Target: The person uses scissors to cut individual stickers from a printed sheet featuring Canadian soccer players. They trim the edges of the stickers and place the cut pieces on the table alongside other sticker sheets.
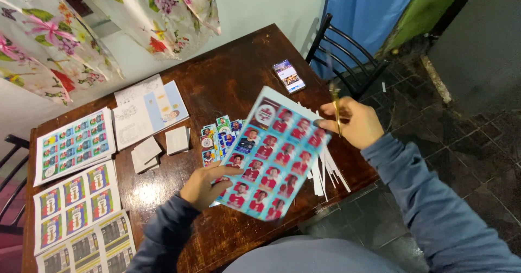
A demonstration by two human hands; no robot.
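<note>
- The scissors (336, 110) in the right hand (351, 123) are blurry. Only thin gold-coloured blades show, and the handles are hidden inside the fist.
- Whether the blades touch the sticker sheet (269, 154) is hard to make out.
- The small pictures on the sheet are too little to see well. They look like rows of tiny portraits in red.
- The sheets at the bottom left corner are cut off by the edge of the view.
- The left hand (209, 185) comes up from below with its sleeve dark blue. Its grip is closed on the lower left edge of the sheet, thumb on top and fingers hidden under the paper.
- The right hand is at the sheet's upper right corner. Its grip is closed round the scissors, and its fingertips sit right at the paper's edge.
- The sheet is held up in the air over the near right part of the brown wooden surface (239, 72). It is tilted, light blue at the rim, with a round badge near the top.
- White paper strips (325, 172) lie under the sheet's right side.
- A pile of small cut stickers (217, 134) lies just behind the sheet.
- A phone (288, 76) lies farther back, its screen lit.
- More sticker sheets (76, 143) lie well apart on the left.
</note>
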